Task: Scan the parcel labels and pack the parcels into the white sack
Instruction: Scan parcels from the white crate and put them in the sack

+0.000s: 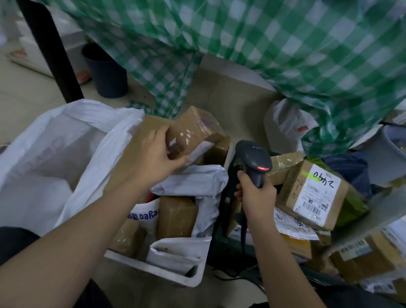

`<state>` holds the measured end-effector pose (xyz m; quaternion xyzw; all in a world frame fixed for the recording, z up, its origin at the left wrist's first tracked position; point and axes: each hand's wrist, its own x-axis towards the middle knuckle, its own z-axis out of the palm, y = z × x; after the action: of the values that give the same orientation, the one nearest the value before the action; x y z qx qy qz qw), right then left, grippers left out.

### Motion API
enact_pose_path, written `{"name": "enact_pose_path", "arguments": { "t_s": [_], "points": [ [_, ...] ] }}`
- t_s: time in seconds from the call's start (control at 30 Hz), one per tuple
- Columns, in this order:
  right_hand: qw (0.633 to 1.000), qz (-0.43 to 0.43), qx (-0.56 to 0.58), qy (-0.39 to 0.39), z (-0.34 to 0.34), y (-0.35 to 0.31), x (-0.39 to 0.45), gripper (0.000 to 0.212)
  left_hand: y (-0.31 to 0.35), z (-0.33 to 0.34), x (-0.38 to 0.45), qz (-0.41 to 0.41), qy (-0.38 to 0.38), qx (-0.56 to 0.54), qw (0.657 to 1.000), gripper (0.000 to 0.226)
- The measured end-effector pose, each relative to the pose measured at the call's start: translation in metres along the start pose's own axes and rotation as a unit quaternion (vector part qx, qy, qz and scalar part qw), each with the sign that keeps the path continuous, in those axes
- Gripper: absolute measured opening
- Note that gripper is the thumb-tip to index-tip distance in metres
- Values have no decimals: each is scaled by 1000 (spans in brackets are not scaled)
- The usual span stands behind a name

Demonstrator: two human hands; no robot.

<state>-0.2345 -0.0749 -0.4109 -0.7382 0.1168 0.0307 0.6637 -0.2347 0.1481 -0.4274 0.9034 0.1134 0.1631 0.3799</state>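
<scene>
Risk 1: a missed read. The box (194, 133) in the left hand (156, 159) is tilted, and its white label sits on the lower face, partly hidden behind the fingers. The scanner (253, 162) shows a red light at its head, but the head appears to point past the box, so the beam may miss the barcode unless box or scanner is turned.

Risk 2: a drop. The grip covers only the near end of the box; glossy tape on the carton could let it slip into the white bin (193, 280) below and mix with the parcels there.

Risk 3: a missed sack. The sack (41, 158) stands to the left with its mouth open, but the near edge droops inward and could fold shut as the box goes in.

Hand state: the left hand is curled around the box, thumb on the near face. The right hand (255, 197) is wrapped around the scanner handle.

Position: the box is held above the bin, just left of the scanner head and right of the sack mouth. A labelled box (315, 194) lies on the pile right of the scanner, untouched.
</scene>
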Motion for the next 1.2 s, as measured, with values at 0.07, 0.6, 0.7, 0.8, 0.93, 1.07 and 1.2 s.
{"name": "enact_pose_path", "arguments": {
  "t_s": [0.07,0.6,0.7,0.8,0.93,1.07,1.2],
  "points": [
    [1000,-5,12,-6,-1,-6,-8,9,8,-18,-9,-67,17,-152,986,79],
    [984,-41,-110,-137,-5,-8,-68,16,12,-61,-80,-251,12,-418,873,45],
    [989,-34,-93,-108,1,-4,-69,15,16,-61,-85,-254,1,-423,870,39],
    [998,17,11,-53,12,-3,-68,22,19,-58,-91,-255,-13,-460,851,43],
    [991,65,103,-54,29,-3,-68,41,20,-52,-92,-266,-28,-538,800,75],
    [991,73,97,-57,40,-7,-70,57,19,-44,-96,-268,-60,-563,780,64],
    [987,64,120,-82,43,-13,-66,59,18,-37,-102,-274,-79,-562,776,59]
  ]
}}
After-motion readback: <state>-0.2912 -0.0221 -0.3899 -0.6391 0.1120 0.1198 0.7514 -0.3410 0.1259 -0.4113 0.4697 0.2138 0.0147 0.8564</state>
